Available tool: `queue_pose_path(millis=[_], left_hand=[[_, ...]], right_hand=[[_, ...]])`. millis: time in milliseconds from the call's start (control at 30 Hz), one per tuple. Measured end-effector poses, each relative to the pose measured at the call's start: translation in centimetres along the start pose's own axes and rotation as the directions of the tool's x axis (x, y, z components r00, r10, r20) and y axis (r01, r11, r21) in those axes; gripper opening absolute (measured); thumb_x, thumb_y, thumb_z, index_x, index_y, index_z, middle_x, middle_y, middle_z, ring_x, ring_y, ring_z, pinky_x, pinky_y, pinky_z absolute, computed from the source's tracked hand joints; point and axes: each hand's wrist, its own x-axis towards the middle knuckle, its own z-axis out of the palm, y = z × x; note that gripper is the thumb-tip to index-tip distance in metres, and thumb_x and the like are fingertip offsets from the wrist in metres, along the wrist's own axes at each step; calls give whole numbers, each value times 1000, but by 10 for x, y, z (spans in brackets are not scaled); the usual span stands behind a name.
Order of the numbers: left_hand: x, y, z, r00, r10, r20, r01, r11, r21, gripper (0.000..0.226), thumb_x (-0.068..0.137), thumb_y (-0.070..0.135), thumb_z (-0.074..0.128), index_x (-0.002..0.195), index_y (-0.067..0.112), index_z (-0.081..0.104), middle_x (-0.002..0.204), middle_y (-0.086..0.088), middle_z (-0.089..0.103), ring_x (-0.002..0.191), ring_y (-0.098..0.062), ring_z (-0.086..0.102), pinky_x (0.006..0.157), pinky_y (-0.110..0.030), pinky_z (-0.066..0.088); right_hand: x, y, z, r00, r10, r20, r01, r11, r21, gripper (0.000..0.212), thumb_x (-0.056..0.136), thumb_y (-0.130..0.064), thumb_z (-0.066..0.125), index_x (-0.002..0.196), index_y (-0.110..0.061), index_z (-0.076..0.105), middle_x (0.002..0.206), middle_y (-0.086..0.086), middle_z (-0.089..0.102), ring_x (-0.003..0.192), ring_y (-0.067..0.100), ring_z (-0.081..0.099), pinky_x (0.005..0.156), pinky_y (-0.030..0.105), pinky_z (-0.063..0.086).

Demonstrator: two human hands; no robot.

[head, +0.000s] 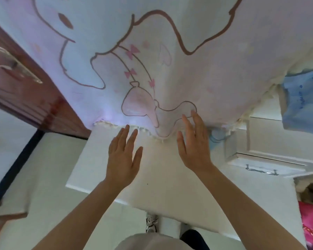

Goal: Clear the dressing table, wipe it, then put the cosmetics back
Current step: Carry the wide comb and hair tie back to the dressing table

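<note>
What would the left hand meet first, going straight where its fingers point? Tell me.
Probably the fringed hem of the cartoon-printed cloth, just ahead of the left hand; depth is unclear.

Table (161, 186): smooth matt white painted surface. Curtain (152, 60): thin printed cloth, tasselled fringe hem. Door (25, 91): glossy reddish-brown wood, metal handle (19, 64).

Left grip (124, 156) and right grip (193, 143) reach forward side by side, palms down, both spread flat.
</note>
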Motion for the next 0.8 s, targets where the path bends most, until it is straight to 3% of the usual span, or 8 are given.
queue_pose_path(millis=[133, 300, 500, 667, 800], left_hand=[[-61, -41, -84, 954, -233, -187, 265, 948, 174, 58, 99, 38, 41, 149, 12, 31, 158, -16, 23, 146, -35, 21, 114, -54, 23], [-148, -97, -207, 736, -502, -454, 647, 718, 257, 60, 100, 45, 33, 152, 15, 24, 161, -14, 13, 149, -32, 7, 117, -55, 13], [-290, -172, -329, 496, -556, -667, 832, 524, 181, 61, 99, 46, 35, 152, 16, 25, 161, -14, 12, 150, -30, 6, 118, -55, 16], [-413, -239, -408, 366, -587, -722, 914, 370, 163, 63, 98, 49, 29, 154, 21, 19, 163, -8, 5, 150, -26, 2, 118, -55, 14], [-486, -284, -462, 326, -588, -740, 938, 297, 178, 65, 97, 46, 33, 154, 22, 17, 163, -10, 7, 150, -29, 5, 117, -57, 16]], right_hand=[[11, -88, 48, 962, -256, 99, 242, 961, 131, 58, 99, -22, 53, 151, -8, 32, 160, 21, 18, 149, 33, 18, 117, 48, 25], [17, -241, 91, 835, -534, 134, 487, 829, 276, 60, 101, -29, 48, 154, -9, 26, 161, 22, 11, 149, 35, 13, 117, 49, 22], [-18, -458, 151, 651, -757, 59, 698, 627, 346, 65, 101, -37, 47, 154, -8, 24, 161, 23, 8, 149, 37, 11, 116, 54, 22], [-94, -628, 204, 495, -865, 81, 765, 478, 432, 68, 101, -40, 44, 156, -10, 17, 162, 22, 3, 149, 39, 8, 117, 55, 20], [-151, -729, 233, 401, -910, 101, 771, 395, 500, 68, 102, -42, 39, 157, -13, 12, 163, 17, -3, 151, 35, 4, 120, 52, 15]])
